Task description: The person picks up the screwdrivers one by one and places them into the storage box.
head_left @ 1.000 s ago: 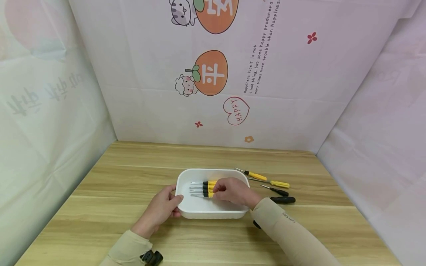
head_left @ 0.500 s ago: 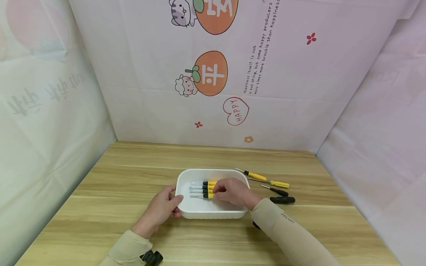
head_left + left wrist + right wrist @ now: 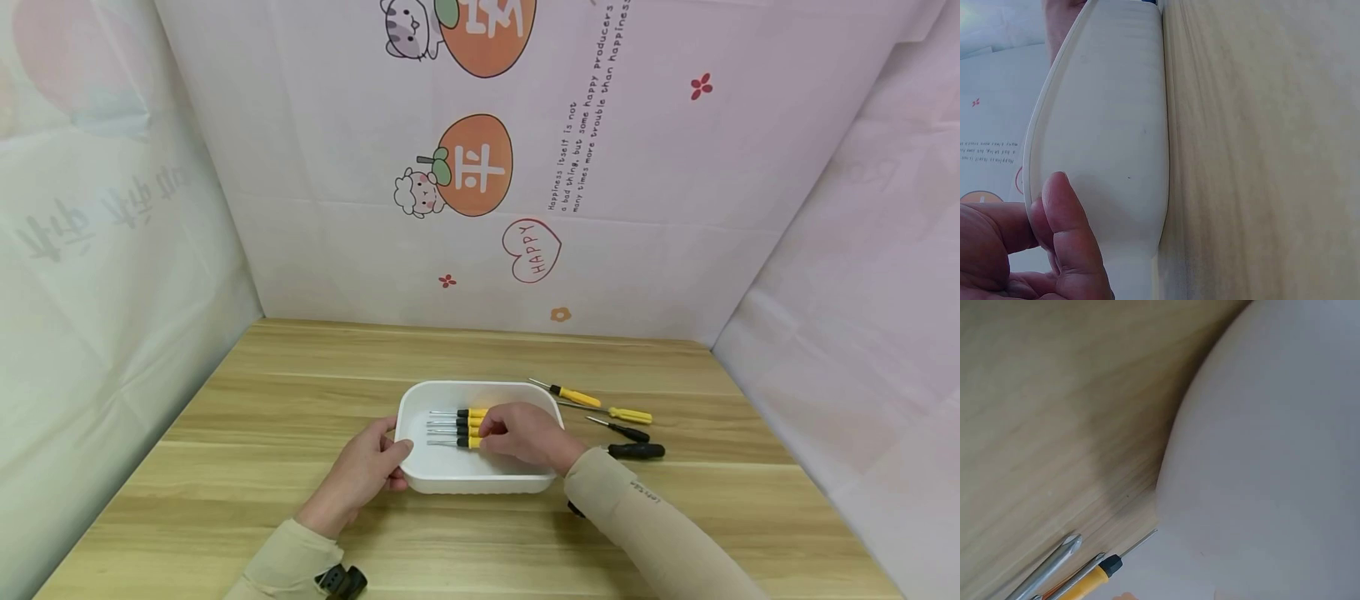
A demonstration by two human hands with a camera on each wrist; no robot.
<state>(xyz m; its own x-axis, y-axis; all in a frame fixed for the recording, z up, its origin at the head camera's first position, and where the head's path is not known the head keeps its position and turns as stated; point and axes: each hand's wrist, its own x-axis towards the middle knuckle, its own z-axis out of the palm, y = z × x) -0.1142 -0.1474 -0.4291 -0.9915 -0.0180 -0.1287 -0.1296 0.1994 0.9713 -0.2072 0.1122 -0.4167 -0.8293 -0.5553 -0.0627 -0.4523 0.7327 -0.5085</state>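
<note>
Both hands worked at the white tray (image 3: pixel 420 400): the left hand (image 3: pixel 365 473) gripped its near-left rim, thumb over the edge, while the right hand (image 3: pixel 527 433) curled over the handles of four yellow-and-black screwdrivers (image 3: pixel 457 427) lying inside. Nudged sideways, those neat shafts could have rolled askew; four loose screwdrivers (image 3: pixel 618 421) lay just right.

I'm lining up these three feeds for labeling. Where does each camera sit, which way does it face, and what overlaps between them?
Head: worn on the head, looking forward and down at the wooden table, white tray, both hands and sleeves.
Left wrist: at the left hand, facing the tray's outer wall; a thumb and fingers show.
Right wrist: low by the tray's wall, facing the table and loose screwdrivers; no hand shows.
All three share the tray and table.
</note>
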